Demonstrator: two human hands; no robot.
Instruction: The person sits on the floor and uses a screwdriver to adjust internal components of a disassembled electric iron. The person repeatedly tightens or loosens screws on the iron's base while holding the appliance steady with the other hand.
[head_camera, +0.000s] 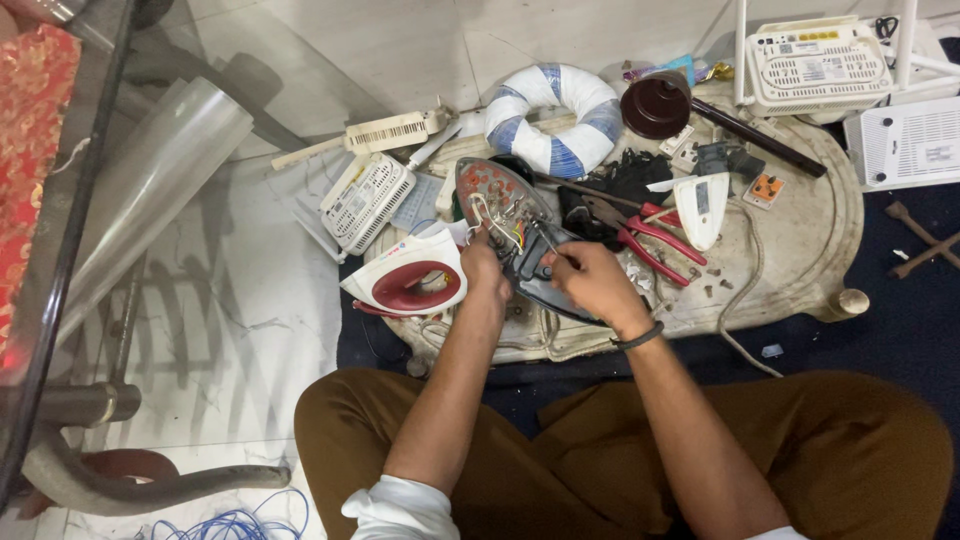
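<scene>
Head view: your left hand (483, 262) grips the opened iron (505, 215), steadying it soleplate-up on the low work board (800, 250). Your right hand (590, 280) is pinched narrow around a thin tool (545, 240), its tip at the exposed wiring (515, 235). The iron's red-and-white cover (405, 280) lies just beside your left hand. Red-handled pliers (640, 230) rest near your right hand, within reach.

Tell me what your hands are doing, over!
Left hand steadies the opened grey metal iron base. Right hand pinches a thin tool at its coloured wires. Red-handled pliers lie close beside, red-and-white iron cover at left.
</scene>
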